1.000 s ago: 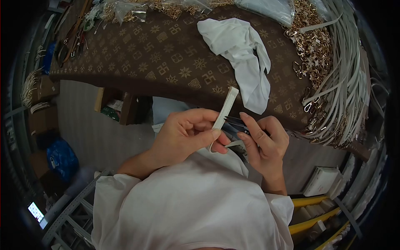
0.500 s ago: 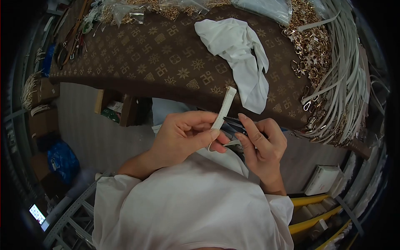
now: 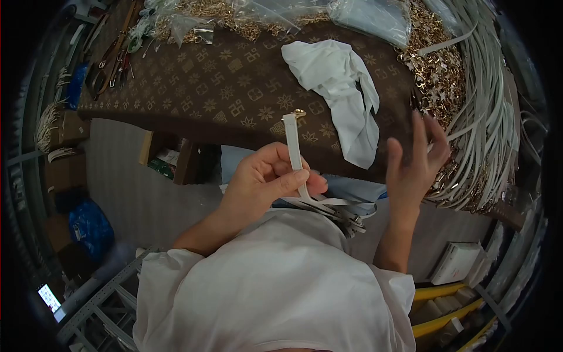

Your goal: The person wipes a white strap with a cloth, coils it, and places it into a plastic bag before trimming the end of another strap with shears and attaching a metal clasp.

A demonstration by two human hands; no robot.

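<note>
My left hand (image 3: 264, 176) pinches a white strap (image 3: 293, 141) between thumb and fingers. The strap's upper part stands up from the grip, with a gold metal fitting (image 3: 299, 113) at its top end. Below the hand its lower length runs down to other pale straps (image 3: 352, 214) over the lap. My right hand (image 3: 417, 154) is raised over the right side of the table, fingers apart. At its fingertips, by the gold hardware, is a dark pointed tool (image 3: 414, 98). To the left of this hand lies a crumpled white cloth (image 3: 346, 94).
A brown patterned cloth (image 3: 193, 88) covers the table. Piled gold clasps (image 3: 431, 64) and a thick bundle of white straps (image 3: 489, 117) lie along the right side. Plastic bags (image 3: 369, 20) are at the back, brown straps (image 3: 114, 53) at the far left. Below stands an open box (image 3: 185, 161).
My right hand has moved from beside the strap up and right to the table edge, its fingers opening from around the dark pointed tool. The strap in my left hand has tilted left.
</note>
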